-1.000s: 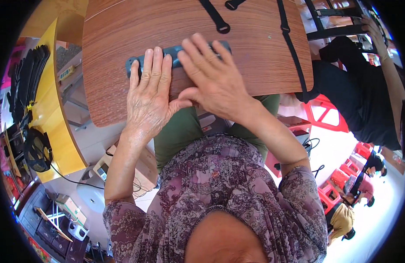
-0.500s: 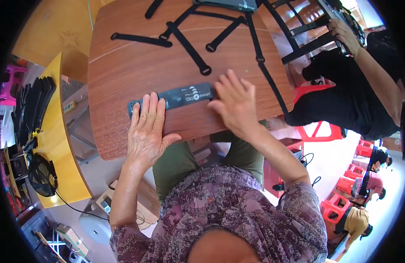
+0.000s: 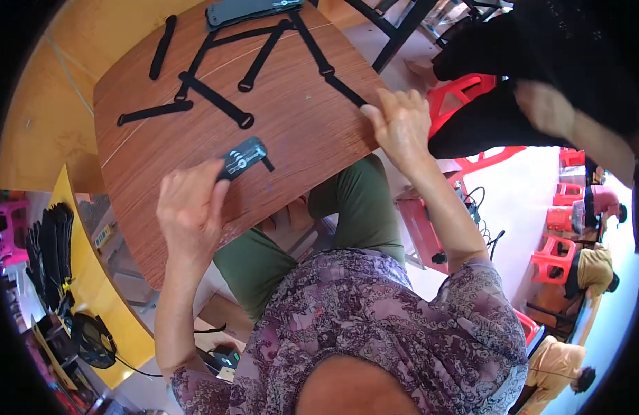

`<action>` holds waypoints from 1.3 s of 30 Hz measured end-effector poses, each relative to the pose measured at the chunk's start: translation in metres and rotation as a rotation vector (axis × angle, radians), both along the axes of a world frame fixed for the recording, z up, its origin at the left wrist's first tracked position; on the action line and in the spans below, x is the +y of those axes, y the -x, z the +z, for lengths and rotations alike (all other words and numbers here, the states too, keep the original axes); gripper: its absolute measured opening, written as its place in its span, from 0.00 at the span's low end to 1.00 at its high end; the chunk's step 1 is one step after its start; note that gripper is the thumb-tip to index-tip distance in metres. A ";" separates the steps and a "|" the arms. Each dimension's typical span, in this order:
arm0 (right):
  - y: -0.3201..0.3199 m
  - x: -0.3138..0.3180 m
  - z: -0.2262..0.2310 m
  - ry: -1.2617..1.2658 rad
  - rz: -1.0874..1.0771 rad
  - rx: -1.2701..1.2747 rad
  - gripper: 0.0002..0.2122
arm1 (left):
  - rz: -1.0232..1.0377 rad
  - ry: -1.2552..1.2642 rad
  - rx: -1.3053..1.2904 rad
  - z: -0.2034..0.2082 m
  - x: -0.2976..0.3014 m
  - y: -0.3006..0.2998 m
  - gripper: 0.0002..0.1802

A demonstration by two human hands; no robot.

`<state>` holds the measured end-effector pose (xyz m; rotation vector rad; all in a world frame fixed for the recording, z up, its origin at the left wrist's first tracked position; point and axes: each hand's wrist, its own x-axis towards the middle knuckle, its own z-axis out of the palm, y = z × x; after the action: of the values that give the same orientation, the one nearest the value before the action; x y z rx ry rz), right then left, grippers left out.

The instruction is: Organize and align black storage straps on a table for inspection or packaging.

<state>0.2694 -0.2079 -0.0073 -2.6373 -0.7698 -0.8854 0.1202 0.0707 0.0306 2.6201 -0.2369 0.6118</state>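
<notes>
My left hand (image 3: 189,207) is closed round the left end of a flat dark packet (image 3: 245,156) with pale printing, at the table's near side. A short black strap end pokes out at the packet's right. Over the table's right edge, my right hand (image 3: 404,126) has its fingers curled and its thumb against a black strap (image 3: 344,90) with a loop end; the strap's farther part is hidden under that hand. More black looped straps lie on the wood: a diagonal one (image 3: 219,104), a short one (image 3: 153,113) and one near the middle (image 3: 264,59).
The brown wooden table (image 3: 306,138) has a stack of dark packets (image 3: 247,10) at its far edge. A yellow board (image 3: 102,290) and a black fan (image 3: 93,340) stand left. Another person's blurred hand (image 3: 544,107) is at right, near a red stool (image 3: 465,97).
My left hand has gone from lying flat on the packet to gripping its end. My right hand has left the packet for the strap at the right edge. The view has shifted.
</notes>
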 end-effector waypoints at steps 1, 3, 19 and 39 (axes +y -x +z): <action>0.004 -0.013 -0.002 0.088 -0.084 0.065 0.13 | -0.074 -0.031 -0.067 -0.001 -0.006 -0.015 0.13; 0.013 -0.030 -0.005 0.172 -0.185 0.165 0.20 | -0.189 -0.099 -0.163 -0.007 -0.021 -0.059 0.16; 0.035 -0.069 -0.049 -0.708 -0.154 0.800 0.09 | -0.245 -0.374 0.350 -0.057 -0.089 -0.219 0.26; 0.086 -0.116 -0.016 -1.392 -0.105 1.047 0.06 | -0.070 -0.706 0.050 -0.083 -0.061 -0.231 0.13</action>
<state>0.1831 -0.3242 -0.0234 -1.4393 0.2546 0.1172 0.3516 0.0093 -0.0526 3.2717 -0.6230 0.4974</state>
